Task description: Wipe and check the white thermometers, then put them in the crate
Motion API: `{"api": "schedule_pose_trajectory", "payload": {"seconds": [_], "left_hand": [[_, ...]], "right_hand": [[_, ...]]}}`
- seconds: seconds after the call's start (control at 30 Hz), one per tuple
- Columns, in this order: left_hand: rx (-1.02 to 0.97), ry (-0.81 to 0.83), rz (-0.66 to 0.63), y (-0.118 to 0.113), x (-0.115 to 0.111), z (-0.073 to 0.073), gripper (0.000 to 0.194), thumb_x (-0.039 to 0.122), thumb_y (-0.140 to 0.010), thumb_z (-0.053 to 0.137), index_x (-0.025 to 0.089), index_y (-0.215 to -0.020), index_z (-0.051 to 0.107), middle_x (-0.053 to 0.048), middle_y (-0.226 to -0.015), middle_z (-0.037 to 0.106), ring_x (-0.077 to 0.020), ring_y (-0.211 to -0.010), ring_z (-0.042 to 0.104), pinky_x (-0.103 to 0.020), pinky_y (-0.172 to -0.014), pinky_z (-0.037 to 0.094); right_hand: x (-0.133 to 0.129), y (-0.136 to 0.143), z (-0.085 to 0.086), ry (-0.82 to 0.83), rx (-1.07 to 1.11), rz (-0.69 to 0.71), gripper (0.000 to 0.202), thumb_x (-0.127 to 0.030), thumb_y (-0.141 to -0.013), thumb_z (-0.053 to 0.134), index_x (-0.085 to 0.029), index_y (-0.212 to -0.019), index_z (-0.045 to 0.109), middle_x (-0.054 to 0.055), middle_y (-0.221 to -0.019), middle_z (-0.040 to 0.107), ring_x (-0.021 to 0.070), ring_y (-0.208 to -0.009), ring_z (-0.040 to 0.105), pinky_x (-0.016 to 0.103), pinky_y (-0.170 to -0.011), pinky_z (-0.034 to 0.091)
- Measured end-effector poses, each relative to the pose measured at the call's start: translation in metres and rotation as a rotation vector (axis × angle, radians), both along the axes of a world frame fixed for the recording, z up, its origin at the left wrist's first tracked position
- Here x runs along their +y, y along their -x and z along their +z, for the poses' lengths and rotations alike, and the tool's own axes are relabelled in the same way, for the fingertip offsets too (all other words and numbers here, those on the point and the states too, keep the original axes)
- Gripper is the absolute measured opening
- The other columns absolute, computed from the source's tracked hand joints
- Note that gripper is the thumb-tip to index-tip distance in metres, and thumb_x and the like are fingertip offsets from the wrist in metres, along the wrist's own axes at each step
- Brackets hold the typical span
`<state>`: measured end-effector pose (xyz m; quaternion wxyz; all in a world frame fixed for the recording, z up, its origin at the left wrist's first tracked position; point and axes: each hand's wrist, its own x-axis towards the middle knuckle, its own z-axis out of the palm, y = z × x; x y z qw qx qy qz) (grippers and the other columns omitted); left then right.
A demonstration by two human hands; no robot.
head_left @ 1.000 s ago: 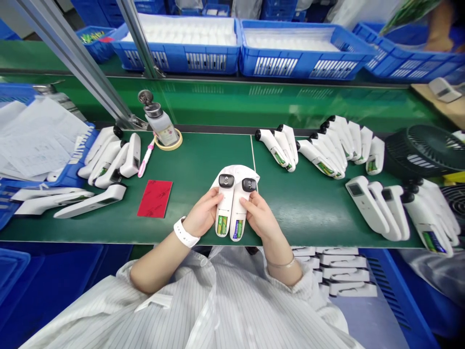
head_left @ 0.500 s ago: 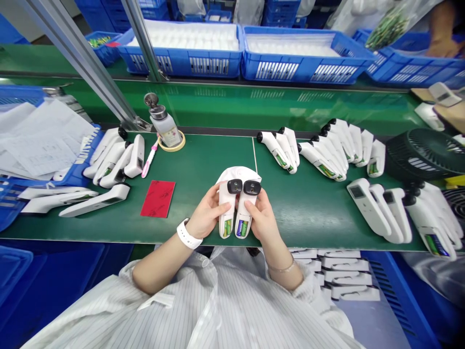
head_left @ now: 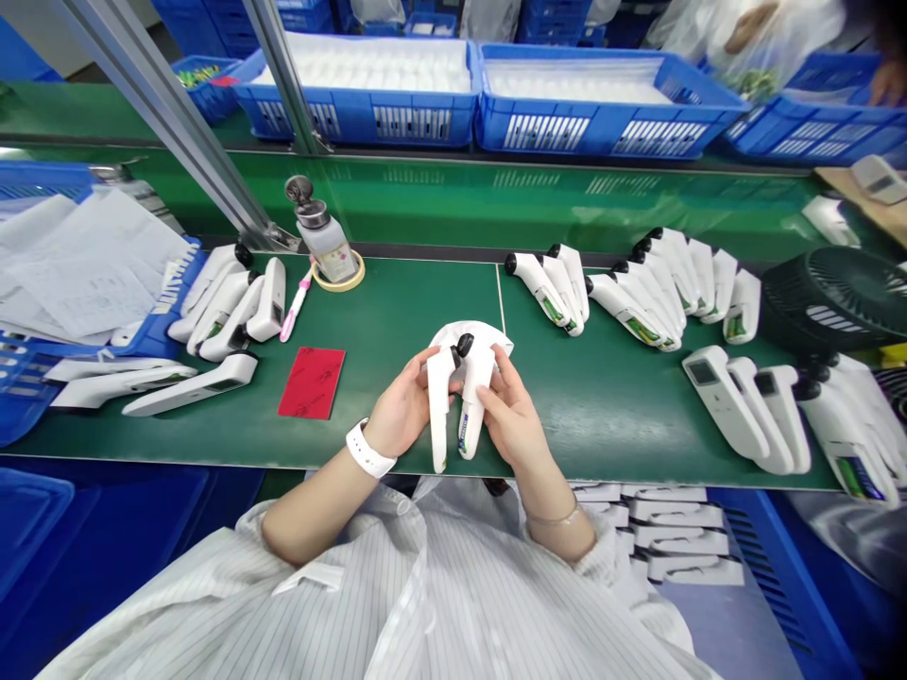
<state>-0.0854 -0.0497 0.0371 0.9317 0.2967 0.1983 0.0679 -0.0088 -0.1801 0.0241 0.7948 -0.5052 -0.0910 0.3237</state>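
Observation:
Two white infrared thermometers with black sensor heads are held side by side over the front of the green bench. My left hand (head_left: 402,404) is closed on the left thermometer (head_left: 439,416), which is turned edge-on. In my right hand (head_left: 511,408) is the right thermometer (head_left: 473,401), its open battery slot showing a blue and green battery. The two black heads nearly meet in the middle. Just behind them lies a white cloth or pad (head_left: 471,335), partly hidden by the thermometers and fingers.
A red square pad (head_left: 312,382), a pink-white pen-like tool (head_left: 296,307) and a pump bottle (head_left: 330,247) in a tape roll stand left. More thermometers (head_left: 638,302) lie in groups on both sides. Blue crates (head_left: 354,118) line the rear shelf; a dark fan (head_left: 836,293) stands right.
Both thermometers have been turned from facing me to sideways, their heads now angled toward each other. At the upper right, another person's hand and a plastic bag have shifted.

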Motion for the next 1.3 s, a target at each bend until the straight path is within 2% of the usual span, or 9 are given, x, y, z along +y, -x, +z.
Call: {"api": "schedule_pose_trajectory", "payload": {"seconds": [0.2, 0.43, 0.67, 0.8, 0.93, 1.07, 1.17, 1.23, 1.3], "left_hand": [[-0.013, 0.019, -0.003, 0.0, 0.001, 0.0, 0.032, 0.044, -0.088, 0.044, 0.025, -0.11, 0.057, -0.002, -0.109, 0.062, -0.0201, -0.089, 0.062, -0.034, -0.078, 0.045], [-0.026, 0.037, -0.017, 0.002, 0.001, 0.002, 0.036, 0.044, -0.088, 0.042, 0.024, -0.115, 0.055, -0.004, -0.11, 0.062, -0.0225, -0.094, 0.061, -0.037, -0.084, 0.044], [-0.035, 0.045, -0.023, 0.003, 0.002, -0.001, 0.035, 0.04, -0.088, 0.044, 0.024, -0.117, 0.055, -0.004, -0.11, 0.064, -0.0216, -0.093, 0.062, -0.038, -0.088, 0.044], [-0.025, -0.028, 0.006, 0.004, 0.0, -0.001, 0.035, 0.024, -0.084, 0.053, 0.025, -0.119, 0.054, -0.004, -0.112, 0.064, -0.0203, -0.092, 0.063, -0.041, -0.092, 0.043], [0.008, -0.104, 0.026, 0.005, -0.004, -0.002, 0.038, 0.026, -0.081, 0.059, 0.025, -0.118, 0.055, -0.005, -0.111, 0.064, -0.0202, -0.092, 0.063, -0.041, -0.091, 0.044], [-0.045, -0.252, 0.019, 0.005, -0.006, -0.005, 0.048, 0.021, -0.073, 0.069, 0.026, -0.118, 0.054, -0.006, -0.121, 0.058, -0.0216, -0.1, 0.06, -0.039, -0.093, 0.043], [-0.115, -0.393, 0.008, 0.011, -0.008, 0.003, 0.061, 0.019, -0.071, 0.07, 0.03, -0.126, 0.045, -0.007, -0.124, 0.055, -0.0231, -0.102, 0.059, -0.041, -0.092, 0.045], [-0.165, -0.629, 0.037, 0.02, -0.011, 0.014, 0.068, 0.017, -0.073, 0.067, 0.036, -0.132, 0.038, -0.006, -0.128, 0.053, -0.0238, -0.106, 0.058, -0.042, -0.094, 0.043], [-0.273, -1.034, 0.026, 0.03, -0.014, 0.026, 0.065, 0.011, -0.077, 0.061, 0.039, -0.131, 0.04, -0.003, -0.13, 0.052, -0.0242, -0.118, 0.05, -0.045, -0.107, 0.03]], "right_hand": [[0.0, 0.0, 0.0, 0.027, -0.05, 0.0, 0.066, -0.024, -0.066, 0.073, -0.029, -0.125, 0.046, 0.003, -0.13, 0.052, 0.0196, -0.111, 0.054, 0.037, -0.097, 0.043], [0.001, 0.0, 0.005, 0.061, -0.06, 0.066, 0.049, -0.028, -0.067, 0.073, -0.023, -0.113, 0.058, 0.003, -0.104, 0.066, 0.02, -0.1, 0.059, 0.037, -0.094, 0.044], [0.001, -0.001, 0.004, 0.067, -0.026, 0.065, 0.046, -0.027, -0.067, 0.074, -0.022, -0.111, 0.059, 0.004, -0.107, 0.065, 0.0192, -0.099, 0.059, 0.038, -0.098, 0.041], [0.0, -0.002, 0.003, 0.068, -0.014, 0.082, 0.048, -0.029, -0.068, 0.073, -0.023, -0.112, 0.058, 0.004, -0.108, 0.064, 0.0198, -0.099, 0.06, 0.038, -0.096, 0.044], [0.0, -0.002, 0.004, 0.068, -0.028, 0.108, 0.05, -0.03, -0.068, 0.073, -0.024, -0.115, 0.057, 0.004, -0.113, 0.063, 0.0201, -0.099, 0.06, 0.038, -0.096, 0.043], [0.001, -0.001, 0.005, 0.06, -0.033, 0.102, 0.049, -0.031, -0.07, 0.071, -0.026, -0.116, 0.054, 0.003, -0.112, 0.063, 0.0197, -0.097, 0.061, 0.036, -0.092, 0.046], [0.003, 0.002, 0.004, 0.027, -0.005, 0.05, 0.052, -0.034, -0.072, 0.068, -0.028, -0.12, 0.049, 0.001, -0.1, 0.066, 0.0188, -0.089, 0.063, 0.034, -0.083, 0.05], [0.002, 0.004, 0.004, -0.019, 0.055, -0.028, 0.05, -0.035, -0.074, 0.066, -0.03, -0.12, 0.048, -0.001, -0.088, 0.067, 0.0173, -0.079, 0.064, 0.033, -0.077, 0.051], [-0.003, 0.007, 0.007, -0.064, 0.158, -0.096, 0.038, -0.036, -0.075, 0.063, -0.027, -0.111, 0.053, -0.003, -0.079, 0.066, 0.0161, -0.073, 0.064, 0.031, -0.074, 0.051]]}}
